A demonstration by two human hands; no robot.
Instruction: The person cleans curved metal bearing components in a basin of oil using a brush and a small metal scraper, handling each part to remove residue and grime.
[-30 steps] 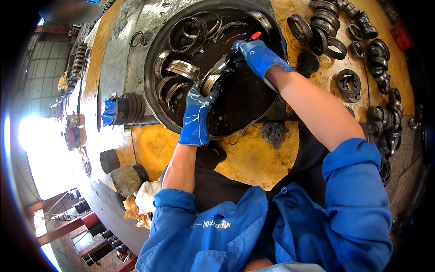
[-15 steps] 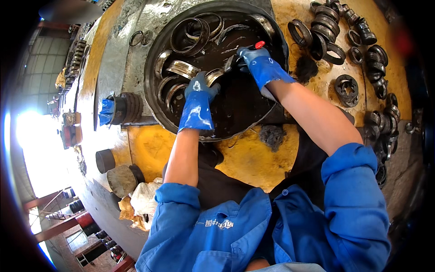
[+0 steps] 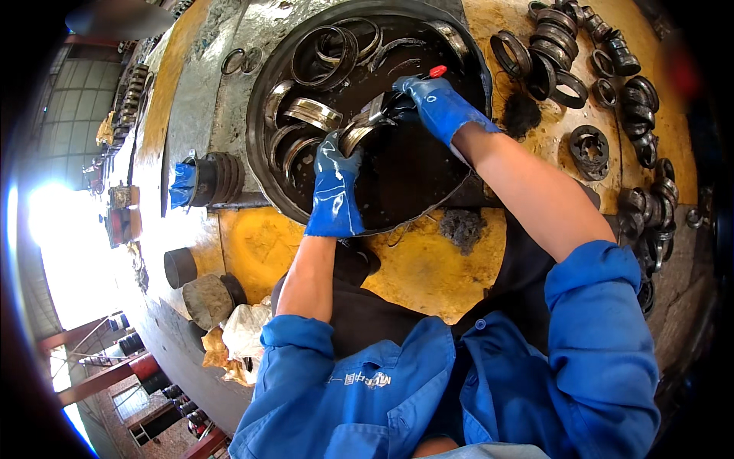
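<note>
Both hands wear blue rubber gloves and work over a round black basin (image 3: pixel 264 164) of dark liquid. My left hand (image 3: pixel 335 180) grips a curved metal ring piece (image 3: pixel 353 138) at its lower end, holding it above the liquid. My right hand (image 3: pixel 436 103) holds a red-handled brush (image 3: pixel 390 103) with its bristles pressed against the ring piece's upper edge. Several more metal rings (image 3: pixel 313 113) lie in the basin to the left of my hands.
Dark metal rings and bearing races (image 3: pixel 554 53) lie in rows on the yellow bench at the upper right. A wad of steel wool (image 3: pixel 462 228) sits by the basin's near rim. A stack of rings with a blue glove (image 3: pixel 200 180) lies left of the basin.
Both hands have lifted slightly away from me with the ring piece. The brush has shifted along the piece's edge.
</note>
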